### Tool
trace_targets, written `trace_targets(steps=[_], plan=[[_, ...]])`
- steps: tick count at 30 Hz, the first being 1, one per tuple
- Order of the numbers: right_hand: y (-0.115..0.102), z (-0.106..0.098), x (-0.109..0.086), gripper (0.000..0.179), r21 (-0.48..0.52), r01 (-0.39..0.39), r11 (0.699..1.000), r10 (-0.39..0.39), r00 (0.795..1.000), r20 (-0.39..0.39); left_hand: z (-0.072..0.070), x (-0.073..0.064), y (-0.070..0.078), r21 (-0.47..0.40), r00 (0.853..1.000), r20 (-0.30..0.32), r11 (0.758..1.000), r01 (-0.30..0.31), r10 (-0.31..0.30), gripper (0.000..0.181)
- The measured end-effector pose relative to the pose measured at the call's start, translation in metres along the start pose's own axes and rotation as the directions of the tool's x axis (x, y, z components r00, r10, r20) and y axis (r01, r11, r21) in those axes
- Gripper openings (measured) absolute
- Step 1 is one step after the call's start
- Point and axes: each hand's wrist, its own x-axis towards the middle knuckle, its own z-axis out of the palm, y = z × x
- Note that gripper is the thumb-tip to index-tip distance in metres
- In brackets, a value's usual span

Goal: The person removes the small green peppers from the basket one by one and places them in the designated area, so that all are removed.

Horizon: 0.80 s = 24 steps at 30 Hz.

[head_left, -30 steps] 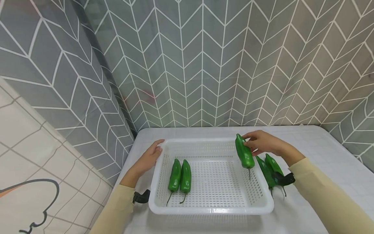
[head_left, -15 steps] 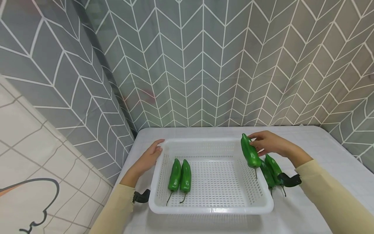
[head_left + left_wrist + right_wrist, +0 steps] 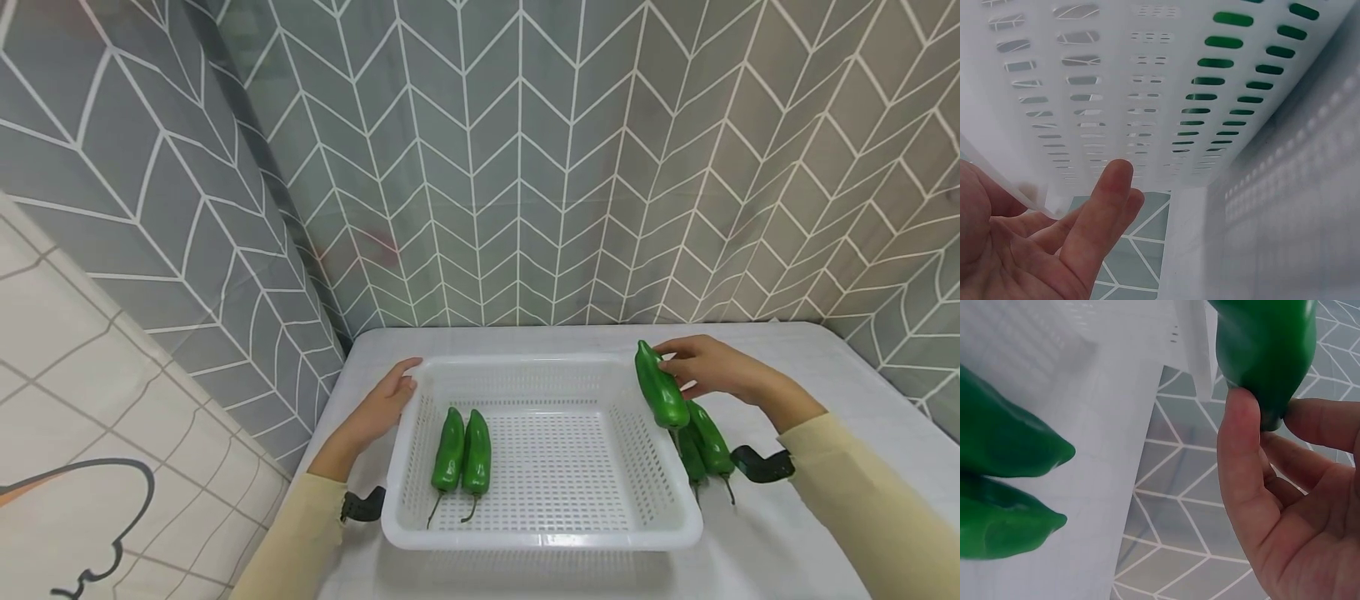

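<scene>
Right near the tip of a green pepper (image 3: pixel 662 387), the right hand (image 3: pixel 693 367) has thumb and fingers pinched on it, stem end hanging lower. It's shifted right in the last second, from over the inside of the white basket (image 3: pixel 547 540) to about its right rim, overlapping two loose peppers (image 3: pixel 712 437) on the table (image 3: pixel 810 367) in the head view. So I'd call it basically out, but not put down. Another pair (image 3: pixel 477 454) lies inside, left side. Left hand (image 3: pixel 386 404)'s at the left rim; can't tell if it's actually clamped.
</scene>
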Motion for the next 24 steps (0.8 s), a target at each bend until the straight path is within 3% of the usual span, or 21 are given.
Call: trace_targets(steps=[24], plan=[[0.023, -0.013, -0.016, 0.053, -0.037, -0.056, 0.998, 0.054, 0.997, -0.055, 0.002, 0.001, -0.002, 0.025, 1.0, -0.023, 1.0, 0.018, -0.017, 0.042]])
